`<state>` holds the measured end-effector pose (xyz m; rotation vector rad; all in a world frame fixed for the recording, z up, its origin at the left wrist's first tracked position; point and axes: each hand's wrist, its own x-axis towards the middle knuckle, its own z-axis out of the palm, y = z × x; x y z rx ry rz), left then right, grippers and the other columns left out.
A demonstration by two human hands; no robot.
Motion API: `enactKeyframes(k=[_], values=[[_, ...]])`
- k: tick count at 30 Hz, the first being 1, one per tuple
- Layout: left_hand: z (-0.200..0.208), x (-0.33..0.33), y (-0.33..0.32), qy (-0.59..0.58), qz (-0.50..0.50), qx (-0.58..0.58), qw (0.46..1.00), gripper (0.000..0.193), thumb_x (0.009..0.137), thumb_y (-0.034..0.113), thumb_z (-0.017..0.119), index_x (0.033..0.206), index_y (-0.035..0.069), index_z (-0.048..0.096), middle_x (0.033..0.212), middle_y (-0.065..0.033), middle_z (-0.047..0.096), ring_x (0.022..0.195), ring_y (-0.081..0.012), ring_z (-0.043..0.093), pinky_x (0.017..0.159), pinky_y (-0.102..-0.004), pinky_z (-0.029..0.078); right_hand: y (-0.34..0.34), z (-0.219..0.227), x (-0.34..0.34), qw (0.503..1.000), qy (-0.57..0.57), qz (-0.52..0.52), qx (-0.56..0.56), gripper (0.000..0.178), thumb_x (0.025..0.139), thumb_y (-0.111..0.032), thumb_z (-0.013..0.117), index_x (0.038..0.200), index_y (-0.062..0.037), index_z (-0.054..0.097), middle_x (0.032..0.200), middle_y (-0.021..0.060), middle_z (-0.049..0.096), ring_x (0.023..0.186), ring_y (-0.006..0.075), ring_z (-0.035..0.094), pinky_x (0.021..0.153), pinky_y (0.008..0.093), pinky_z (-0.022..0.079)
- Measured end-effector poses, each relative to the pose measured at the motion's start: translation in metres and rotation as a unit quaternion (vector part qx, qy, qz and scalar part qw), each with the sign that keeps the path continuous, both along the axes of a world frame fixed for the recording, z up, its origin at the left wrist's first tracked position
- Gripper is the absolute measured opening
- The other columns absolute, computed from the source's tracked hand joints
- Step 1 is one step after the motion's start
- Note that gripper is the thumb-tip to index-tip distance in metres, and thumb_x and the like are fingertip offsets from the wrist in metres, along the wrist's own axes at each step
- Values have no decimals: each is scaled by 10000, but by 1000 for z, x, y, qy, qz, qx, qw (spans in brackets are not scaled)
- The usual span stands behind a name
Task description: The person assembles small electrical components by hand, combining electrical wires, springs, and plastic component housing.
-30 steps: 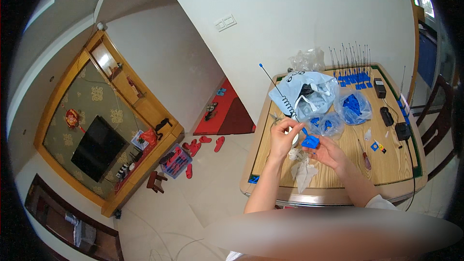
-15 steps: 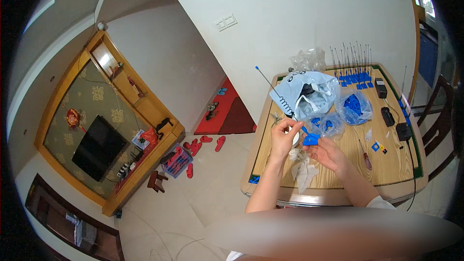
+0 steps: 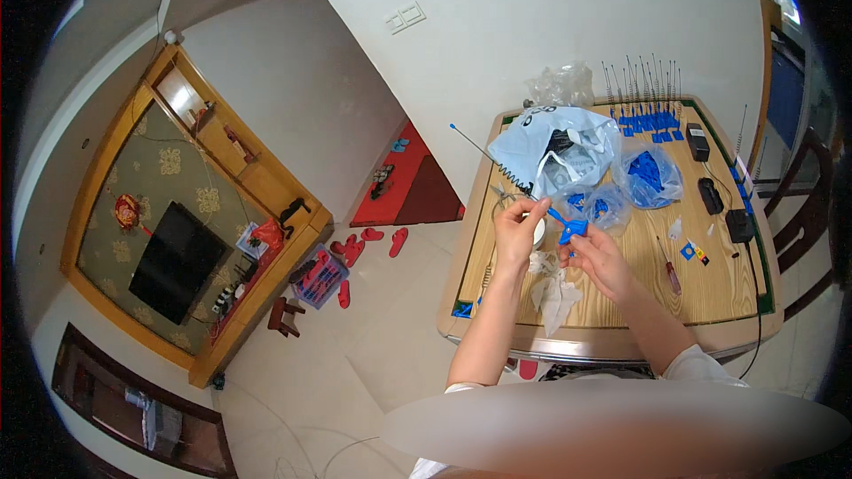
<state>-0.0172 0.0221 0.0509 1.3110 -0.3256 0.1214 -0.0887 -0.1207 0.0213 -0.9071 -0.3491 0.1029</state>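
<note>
Between my hands is a thin wire rod with a coiled spring (image 3: 512, 177) and a small blue tip, slanting up to the left. A blue plastic piece (image 3: 572, 230) sits at its lower right end; whether the two are fastened together I cannot tell. My left hand (image 3: 515, 238) pinches the rod just below the spring, near the neck of the blue piece. My right hand (image 3: 603, 264) grips the broad end of the blue piece between thumb and fingers. Close by lie clear bags of blue parts (image 3: 650, 179) and a crumpled white tissue (image 3: 556, 300).
Finished-looking spring rods on blue bases (image 3: 648, 115) stand in rows at the table's back. A large pale plastic bag (image 3: 559, 146) lies behind my hands. To the right are a screwdriver (image 3: 671, 271), black adapters (image 3: 739, 225) and a cable. Scissors (image 3: 506, 195) rest left of the bag.
The rod has tilted lower toward the left, and the blue piece has turned and risen slightly in my right hand. The whole view has shifted a little. Both hands keep their hold.
</note>
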Motion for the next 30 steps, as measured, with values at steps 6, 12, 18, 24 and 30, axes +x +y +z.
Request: enactKeyframes(k=[6,12,18,24,30], values=[[-4,2,-1,19,-4,-6,1000,112,769,120,679,704,47,624,642,35,558,569,-27,459,509,-178,334,5,-3,1,984,-34,-113,-133,335,872,-118,518,1174,4,440,947,49,544,799,108,538,716,280,496],[-6,-1,-1,6,-9,-13,1000,98,763,94,679,702,43,624,667,32,562,618,-31,466,559,-183,348,8,-19,9,960,-96,-183,-188,335,856,-77,508,1172,-11,420,932,51,517,815,115,531,686,267,490],[-9,-1,-3,-14,-7,-16,1000,84,761,74,674,701,41,626,692,36,553,624,-30,452,571,-183,343,8,-14,6,951,-98,-192,-223,321,853,-88,499,1149,-7,407,927,60,507,795,124,530,685,269,487],[-9,-2,-4,-8,2,-3,1000,116,770,116,667,692,43,622,695,1,579,646,-68,520,602,-202,399,6,-13,5,949,-101,-190,-230,319,855,-103,496,1146,-7,406,917,62,506,782,126,539,676,261,483],[-8,-2,-7,-22,16,-1,1000,96,764,80,668,684,49,626,686,46,549,598,-19,431,521,-172,312,5,-13,5,954,-98,-186,-213,312,861,-93,483,1149,-2,403,895,58,512,744,123,545,676,256,478]])
